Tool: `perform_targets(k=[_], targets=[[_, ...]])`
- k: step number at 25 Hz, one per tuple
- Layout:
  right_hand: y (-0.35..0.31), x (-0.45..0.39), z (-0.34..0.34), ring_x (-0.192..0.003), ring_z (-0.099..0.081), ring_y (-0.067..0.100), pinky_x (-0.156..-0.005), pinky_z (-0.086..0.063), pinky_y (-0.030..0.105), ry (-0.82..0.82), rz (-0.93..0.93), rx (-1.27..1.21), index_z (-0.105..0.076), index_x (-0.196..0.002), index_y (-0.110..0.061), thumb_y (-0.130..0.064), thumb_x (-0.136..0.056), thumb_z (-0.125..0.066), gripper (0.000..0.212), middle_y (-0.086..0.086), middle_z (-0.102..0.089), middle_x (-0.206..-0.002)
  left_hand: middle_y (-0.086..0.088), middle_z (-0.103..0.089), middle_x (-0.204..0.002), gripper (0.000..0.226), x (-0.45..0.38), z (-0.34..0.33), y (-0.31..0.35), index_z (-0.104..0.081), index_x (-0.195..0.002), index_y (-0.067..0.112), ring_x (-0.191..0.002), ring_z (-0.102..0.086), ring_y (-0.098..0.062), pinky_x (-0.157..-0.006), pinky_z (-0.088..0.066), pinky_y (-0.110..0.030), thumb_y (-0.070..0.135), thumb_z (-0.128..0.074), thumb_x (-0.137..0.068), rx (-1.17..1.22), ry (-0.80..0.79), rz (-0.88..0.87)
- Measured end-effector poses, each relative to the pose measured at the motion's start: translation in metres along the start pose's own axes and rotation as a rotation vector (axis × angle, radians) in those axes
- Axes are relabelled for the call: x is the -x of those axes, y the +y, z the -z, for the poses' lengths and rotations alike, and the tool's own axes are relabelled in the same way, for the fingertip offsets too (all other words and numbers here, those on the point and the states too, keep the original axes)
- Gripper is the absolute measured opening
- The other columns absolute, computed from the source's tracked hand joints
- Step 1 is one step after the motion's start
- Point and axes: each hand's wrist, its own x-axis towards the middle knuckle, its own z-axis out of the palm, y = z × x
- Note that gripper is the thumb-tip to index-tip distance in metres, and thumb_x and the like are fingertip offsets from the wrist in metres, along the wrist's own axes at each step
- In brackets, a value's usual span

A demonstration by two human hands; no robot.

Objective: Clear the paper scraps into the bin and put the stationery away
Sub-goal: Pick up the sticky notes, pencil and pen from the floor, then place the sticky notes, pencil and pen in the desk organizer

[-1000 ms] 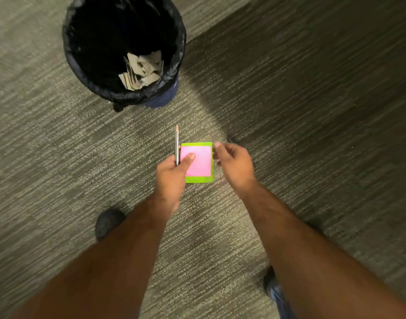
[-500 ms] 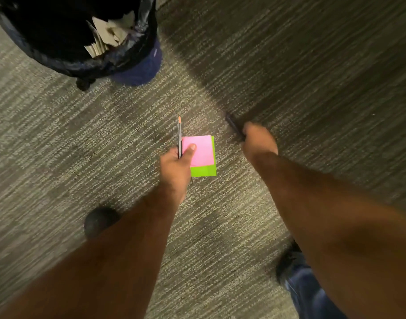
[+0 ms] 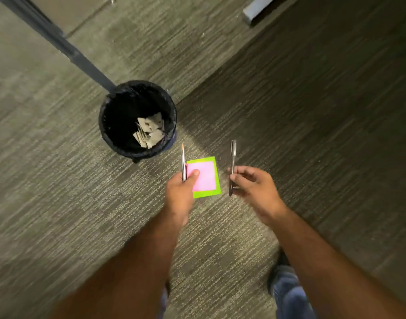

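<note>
My left hand (image 3: 180, 194) grips a pencil (image 3: 183, 161) together with a stack of sticky notes (image 3: 205, 177), pink on top of green, thumb pressed on the pink pad. My right hand (image 3: 255, 188) holds a dark pen (image 3: 232, 162) upright between its fingertips, a little to the right of the notes. A round bin with a black liner (image 3: 104, 125) stands on the carpet just beyond my left hand. Crumpled paper scraps (image 3: 150, 132) lie inside the bin.
Grey striped carpet (image 3: 312, 134) covers the floor. A dark metal leg (image 3: 59, 42) runs diagonally from the top left to the bin. A grey furniture foot (image 3: 255, 10) shows at the top right. My shoe and trouser leg (image 3: 287, 288) are at the bottom.
My right hand reached down to the carpet, took hold of the dark pen and lifted it up beside the notes. The view rose and the bin sits further from me.
</note>
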Motion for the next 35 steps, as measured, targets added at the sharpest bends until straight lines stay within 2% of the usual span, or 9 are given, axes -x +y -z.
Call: perform_targets(k=[4, 6, 10, 13, 17, 22, 25, 28, 35], targets=[[-0.118, 0.096, -0.010, -0.075, -0.071, 0.014, -0.065, -0.058, 0.027, -0.019, 0.142, -0.098, -0.078, -0.106, -0.005, 0.002, -0.101, -0.061, 0.019, 0.008, -0.078, -0.088, -0.004, -0.082, -0.093, 0.016, 0.092, -0.008, 0.098, -0.076, -0.101, 0.017, -0.090, -0.078, -0.028, -0.086, -0.063, -0.050, 0.030, -0.074, -0.092, -0.087, -0.130, -0.122], [-0.173, 0.144, -0.023, -0.075, -0.071, 0.013, -0.065, -0.058, 0.027, -0.050, 0.212, -0.095, -0.080, -0.102, -0.010, 0.002, -0.101, -0.061, 0.022, 0.007, -0.079, -0.088, -0.006, -0.082, -0.095, 0.023, 0.141, 0.002, 0.146, -0.077, -0.099, 0.019, -0.089, -0.077, -0.027, -0.090, -0.061, -0.055, 0.037, -0.075, -0.086, -0.061, -0.133, -0.205], [-0.251, 0.231, -0.045, -0.070, -0.066, 0.011, -0.064, -0.056, 0.027, -0.025, 0.339, -0.048, -0.082, -0.097, -0.014, 0.002, -0.099, -0.064, 0.024, 0.004, -0.077, -0.084, -0.002, -0.082, -0.091, 0.014, 0.224, 0.022, 0.216, -0.078, -0.092, 0.023, -0.082, -0.074, -0.017, -0.084, -0.060, -0.044, 0.036, -0.074, -0.087, -0.045, -0.105, -0.338], [-0.295, 0.287, -0.054, -0.070, -0.060, 0.016, -0.066, -0.052, 0.033, 0.060, 0.429, -0.052, -0.082, -0.099, -0.013, 0.002, -0.098, -0.066, 0.021, 0.004, -0.076, -0.083, 0.004, -0.080, -0.084, 0.006, 0.283, 0.031, 0.264, -0.076, -0.091, 0.019, -0.078, -0.074, -0.013, -0.080, -0.059, -0.039, 0.021, -0.072, -0.096, -0.005, -0.131, -0.392], [-0.328, 0.346, -0.055, -0.069, -0.057, 0.019, -0.070, -0.050, 0.042, 0.150, 0.477, -0.075, -0.081, -0.099, -0.010, 0.002, -0.096, -0.068, 0.018, 0.004, -0.076, -0.080, -0.001, -0.081, -0.086, 0.006, 0.344, 0.038, 0.307, -0.074, -0.091, 0.015, -0.082, -0.074, -0.020, -0.082, -0.060, -0.044, 0.018, -0.072, -0.096, -0.063, -0.198, -0.466], [-0.365, 0.407, -0.039, -0.070, -0.063, 0.018, -0.066, -0.052, 0.035, 0.279, 0.528, -0.079, -0.081, -0.102, -0.009, 0.003, -0.095, -0.070, 0.018, 0.011, -0.079, -0.085, -0.002, -0.079, -0.083, 0.007, 0.406, 0.027, 0.343, -0.073, -0.090, 0.014, -0.079, -0.073, -0.021, -0.076, -0.059, -0.040, 0.018, -0.073, -0.096, -0.114, -0.292, -0.542], [-0.387, 0.435, -0.016, -0.075, -0.067, 0.021, -0.067, -0.057, 0.039, 0.358, 0.568, -0.088, -0.081, -0.104, -0.008, 0.001, -0.094, -0.072, 0.016, 0.018, -0.080, -0.094, -0.001, -0.079, -0.080, 0.011, 0.441, 0.007, 0.366, -0.072, -0.090, 0.015, -0.075, -0.074, -0.018, -0.071, -0.059, -0.039, 0.025, -0.074, -0.095, -0.162, -0.325, -0.583], [-0.412, 0.461, 0.021, -0.078, -0.075, 0.027, -0.073, -0.063, 0.044, 0.389, 0.609, -0.072, -0.080, -0.107, -0.010, -0.005, -0.092, -0.077, 0.015, 0.013, -0.081, -0.093, -0.006, -0.079, -0.086, 0.010, 0.477, -0.031, 0.388, -0.070, -0.091, 0.016, -0.081, -0.075, -0.024, -0.075, -0.060, -0.043, 0.025, -0.073, -0.095, -0.160, -0.351, -0.614], [-0.462, 0.519, 0.187, -0.087, -0.077, 0.009, -0.070, -0.061, 0.021, 0.432, 0.649, 0.064, -0.078, -0.110, -0.022, -0.021, -0.093, -0.080, 0.018, -0.006, -0.080, -0.095, -0.006, -0.077, -0.094, 0.002, 0.583, -0.176, 0.404, -0.071, -0.096, 0.021, -0.088, -0.075, -0.021, -0.076, -0.062, -0.037, 0.021, -0.072, -0.095, -0.123, -0.399, -0.673]])
